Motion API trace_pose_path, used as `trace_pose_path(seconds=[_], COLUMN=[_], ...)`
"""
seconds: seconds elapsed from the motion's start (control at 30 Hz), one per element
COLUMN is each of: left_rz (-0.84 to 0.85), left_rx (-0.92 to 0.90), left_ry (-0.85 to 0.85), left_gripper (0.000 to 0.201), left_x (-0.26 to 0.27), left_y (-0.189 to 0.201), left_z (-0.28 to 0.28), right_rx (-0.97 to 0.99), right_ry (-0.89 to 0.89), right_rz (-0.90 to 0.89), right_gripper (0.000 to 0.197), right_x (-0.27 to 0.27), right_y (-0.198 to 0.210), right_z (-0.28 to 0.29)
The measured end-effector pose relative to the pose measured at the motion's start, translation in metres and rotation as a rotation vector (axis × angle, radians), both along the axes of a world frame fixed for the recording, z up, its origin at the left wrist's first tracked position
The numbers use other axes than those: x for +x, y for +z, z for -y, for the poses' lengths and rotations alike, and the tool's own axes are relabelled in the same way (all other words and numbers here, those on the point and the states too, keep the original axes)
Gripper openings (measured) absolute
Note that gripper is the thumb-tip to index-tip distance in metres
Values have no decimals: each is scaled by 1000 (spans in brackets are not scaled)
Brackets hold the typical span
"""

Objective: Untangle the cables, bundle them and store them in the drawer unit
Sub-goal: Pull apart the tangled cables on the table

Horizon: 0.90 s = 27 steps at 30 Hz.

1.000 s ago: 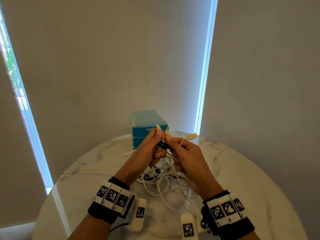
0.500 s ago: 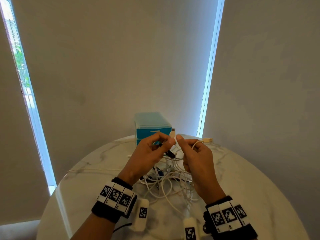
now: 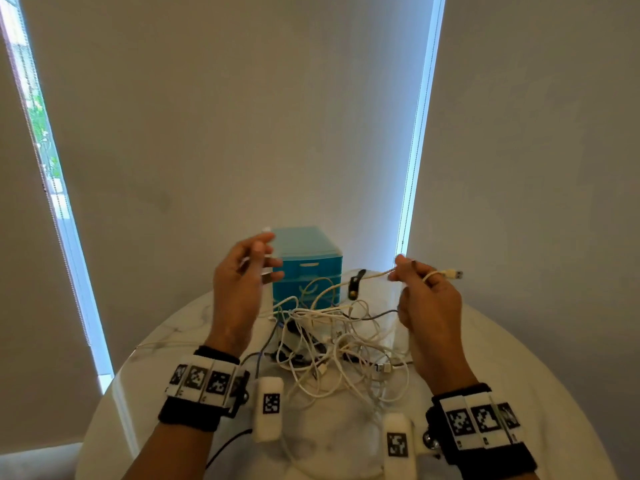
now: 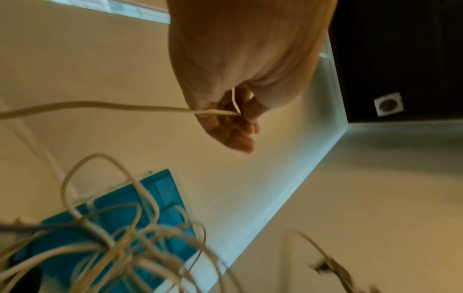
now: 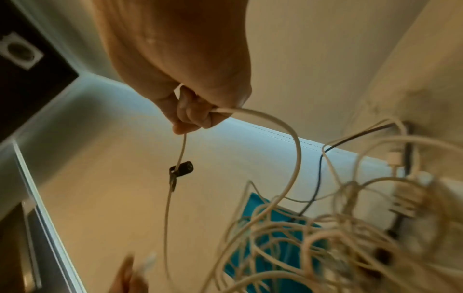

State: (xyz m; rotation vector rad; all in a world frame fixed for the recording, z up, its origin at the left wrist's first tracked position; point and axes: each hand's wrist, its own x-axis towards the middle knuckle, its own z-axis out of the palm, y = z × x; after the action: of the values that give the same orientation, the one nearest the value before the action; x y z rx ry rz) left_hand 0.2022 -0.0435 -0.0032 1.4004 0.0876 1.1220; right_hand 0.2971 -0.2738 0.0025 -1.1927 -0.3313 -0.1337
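A tangle of white and dark cables (image 3: 332,344) lies on the round marble table (image 3: 519,375) between my wrists. My left hand (image 3: 242,271) is raised left of the teal drawer unit (image 3: 306,265) and pinches one end of a white cable (image 4: 140,108) between thumb and fingers. My right hand (image 3: 422,289) is raised to the right and grips the same kind of white cable (image 5: 270,121), its USB plug (image 3: 452,274) sticking out past the fingers. A black strap (image 3: 354,287) hangs on the cable stretch left of that hand.
The teal drawer unit (image 5: 263,237) stands shut at the table's far edge against the wall. Blinds and bright window strips flank it. Wrist-worn camera modules (image 3: 268,410) hang over the near table.
Both hands have moved apart, the left one up and left, the right one to the right, drawing white cable out of the tangle. The black strap now hangs free on the cable.
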Motion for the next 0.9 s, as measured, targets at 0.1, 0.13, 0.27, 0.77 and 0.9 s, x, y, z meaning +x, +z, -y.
trace_pose_path(seconds=[0.1,0.13,0.27,0.77,0.9], left_rz=[145,172,122,261,241], left_rx=[-78,-82,54,160,235], left_ry=[73,80,49,80,146], left_gripper=[31,33,28,34,32], left_x=[-19,-25,-37,-61,-71], left_y=[18,24,44,97,102], left_z=[-17,-20,-10,-6,-12], right_rx=[185,184,126,712,-499], right_ry=[27,30,25,-77,771], right_rz=[0,28,132,-62,334], right_gripper=[16,17,34,13,27], right_x=[8,10,4,-1,-58], right_y=[30,41,80,138,97], right_z=[15,17,9,-96,-200])
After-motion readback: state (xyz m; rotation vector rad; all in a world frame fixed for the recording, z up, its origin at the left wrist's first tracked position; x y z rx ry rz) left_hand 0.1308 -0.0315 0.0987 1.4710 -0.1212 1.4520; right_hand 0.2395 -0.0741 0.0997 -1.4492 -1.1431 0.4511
